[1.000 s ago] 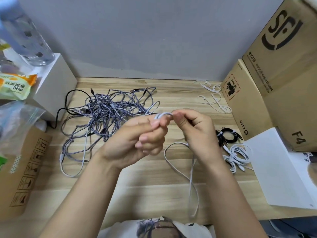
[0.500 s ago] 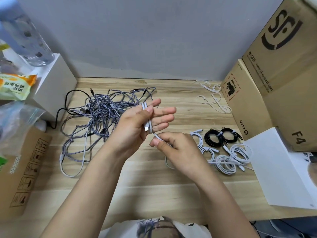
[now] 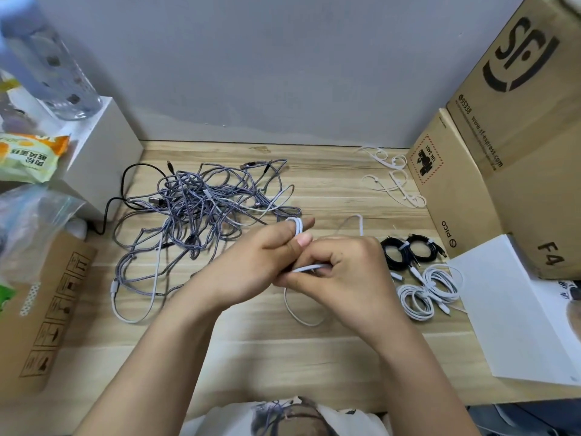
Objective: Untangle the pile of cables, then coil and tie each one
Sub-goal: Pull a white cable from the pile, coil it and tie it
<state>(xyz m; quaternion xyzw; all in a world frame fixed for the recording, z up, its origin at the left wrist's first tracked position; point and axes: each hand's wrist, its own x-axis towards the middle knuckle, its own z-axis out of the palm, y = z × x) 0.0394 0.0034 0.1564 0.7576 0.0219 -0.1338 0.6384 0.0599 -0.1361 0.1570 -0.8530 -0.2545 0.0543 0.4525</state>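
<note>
Two bare hands meet above the middle of a wooden table (image 3: 314,350), both working one white cable (image 3: 309,268). Nearest the viewer, a slack loop of that cable droops from the hands onto the wood, so most of its length seems yet to be wound. The right hand (image 3: 342,272) has its fingers curled around the cable and pinches it just beneath the left hand, probably feeding and steering the strand. The left hand (image 3: 261,265) serves as the form: its fingers are extended and pressed together, with turns of the cable wrapped over the fingertips, and its thumb appears to press the strand in place. Winding on the fingers would keep each turn the same size.

Just right of the hands lie finished bundles, set aside out of the way: white coils (image 3: 429,292) nearer, two black coils (image 3: 408,250) just behind them, each cinched with a pale tie. A white box (image 3: 518,309) sits beside them at the table's right edge.

Farther left, the tangled pile (image 3: 201,212) of grey braided cables sprawls, still knotted together. At the far right, loose white ties (image 3: 393,180) wait near stacked cardboard boxes (image 3: 503,152), within reach for binding.
</note>
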